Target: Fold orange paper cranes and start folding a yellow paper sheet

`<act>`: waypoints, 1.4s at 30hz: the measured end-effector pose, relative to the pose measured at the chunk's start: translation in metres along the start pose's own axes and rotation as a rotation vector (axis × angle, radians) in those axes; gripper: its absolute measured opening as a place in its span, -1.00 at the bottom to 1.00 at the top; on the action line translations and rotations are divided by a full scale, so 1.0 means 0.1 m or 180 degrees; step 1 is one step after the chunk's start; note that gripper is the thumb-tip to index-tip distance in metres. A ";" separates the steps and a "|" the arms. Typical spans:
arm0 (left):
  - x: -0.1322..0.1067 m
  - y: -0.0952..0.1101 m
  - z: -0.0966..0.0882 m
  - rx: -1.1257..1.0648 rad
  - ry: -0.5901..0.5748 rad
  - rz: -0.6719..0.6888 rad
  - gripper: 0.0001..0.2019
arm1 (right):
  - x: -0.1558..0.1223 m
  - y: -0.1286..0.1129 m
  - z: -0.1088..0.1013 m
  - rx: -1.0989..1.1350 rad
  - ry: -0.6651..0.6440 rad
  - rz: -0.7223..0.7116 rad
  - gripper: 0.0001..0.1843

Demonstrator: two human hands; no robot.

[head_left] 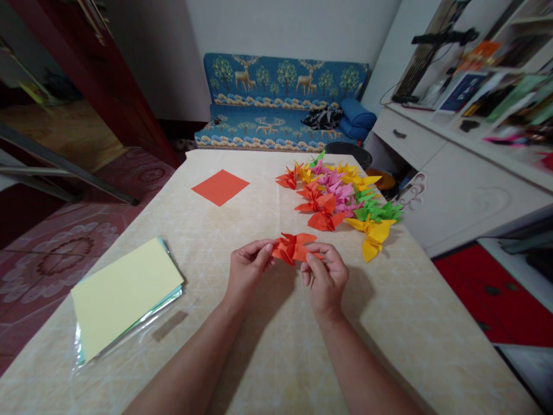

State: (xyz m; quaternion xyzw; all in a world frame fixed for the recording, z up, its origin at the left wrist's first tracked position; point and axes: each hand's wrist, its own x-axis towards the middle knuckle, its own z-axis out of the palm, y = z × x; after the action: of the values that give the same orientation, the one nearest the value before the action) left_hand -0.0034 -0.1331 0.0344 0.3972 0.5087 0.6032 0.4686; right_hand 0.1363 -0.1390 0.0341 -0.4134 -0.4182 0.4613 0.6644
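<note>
An orange-red origami crane is held between my two hands above the middle of the table. My left hand pinches its left end between thumb and fingers. On the other side, my right hand grips the right end with its fingers closed. Just beyond lie more folded paper cranes: red ones nearest, then pink, green and yellow ones. A flat square of orange-red paper rests farther off to the left.
A stack of pale yellow and green paper in a clear plastic wrapper lies at the left of the cloth-covered table. Behind the table stands a blue patterned sofa. A white cabinet stands at the right, a dark red door at the left.
</note>
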 end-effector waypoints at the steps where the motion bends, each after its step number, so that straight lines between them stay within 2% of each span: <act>1: 0.01 0.00 0.00 -0.0013 0.0019 -0.0013 -0.75 | 0.01 0.00 -0.01 0.0003 0.0024 0.0001 -0.95; 9: 0.06 0.02 -0.04 -0.0083 0.0308 -0.0156 -0.76 | 0.04 0.00 -0.03 0.0121 0.0157 0.0013 -0.96; 21: -0.01 -0.03 0.06 -0.0119 0.0023 -0.0231 -0.74 | 0.01 -0.01 0.04 0.0010 -0.0106 0.0115 -0.93; 27: -0.02 -0.04 0.04 -0.0097 -0.0155 -0.0185 -0.74 | 0.02 -0.03 0.04 -0.0133 -0.0167 0.0102 -0.94; 30: -0.03 -0.01 0.01 -0.0057 -0.0288 -0.0108 -0.68 | 0.02 -0.03 0.04 -0.0196 -0.0209 0.0126 -0.93; 35: -0.04 0.06 0.00 0.0526 -0.0444 -0.0033 -0.72 | -0.01 -0.06 0.03 -0.0242 -0.0539 0.0196 -0.86; 39: -0.02 0.05 0.00 0.0435 -0.0450 -0.0204 -0.77 | -0.03 -0.12 0.01 -0.0030 -0.0973 0.0144 -0.69; 42: -0.02 0.04 0.00 0.0322 -0.0453 -0.0307 -0.79 | -0.01 -0.17 -0.02 -0.0105 -0.1128 0.0028 -0.63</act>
State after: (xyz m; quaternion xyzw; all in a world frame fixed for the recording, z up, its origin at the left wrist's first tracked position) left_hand -0.0034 -0.1347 0.0383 0.4372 0.5225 0.5238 0.5114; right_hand 0.1427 -0.1441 0.0489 -0.3384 -0.5344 0.5229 0.5714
